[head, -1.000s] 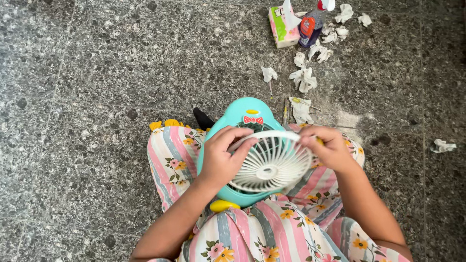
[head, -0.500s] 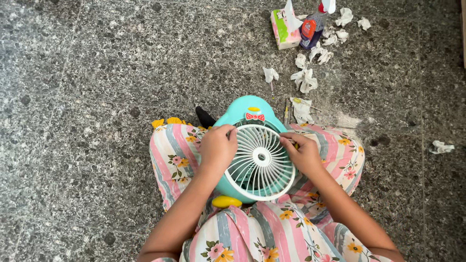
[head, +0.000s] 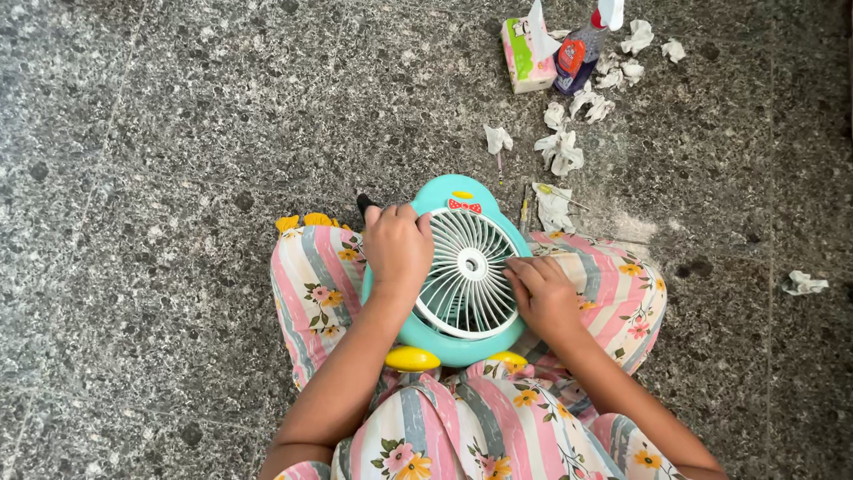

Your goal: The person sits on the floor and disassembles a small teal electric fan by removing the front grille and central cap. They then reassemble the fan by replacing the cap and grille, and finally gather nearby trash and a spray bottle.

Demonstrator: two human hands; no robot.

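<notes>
A teal toy-like fan [head: 462, 191] with a white round grille [head: 466, 271], a red bow and yellow feet [head: 411, 358] lies face up on my lap, over striped floral cloth [head: 315, 280]. My left hand [head: 397, 244] rests with curled fingers on the fan's left rim and the edge of the grille. My right hand [head: 542, 293] presses on the right side of the grille, fingers flat against its rim. The grille sits seated in the fan body.
Grey speckled stone floor [head: 160, 178] all around. At the back right stand a tissue box [head: 526, 53] and a spray bottle [head: 579, 52], with several crumpled tissues [head: 562, 151]. One more tissue [head: 804, 283] lies far right. A thin screwdriver [head: 524, 213] lies by the fan.
The white grille, held tilted above the fan a second ago, now lies flat in the fan body. Both hands moved from gripping it to pressing on its sides.
</notes>
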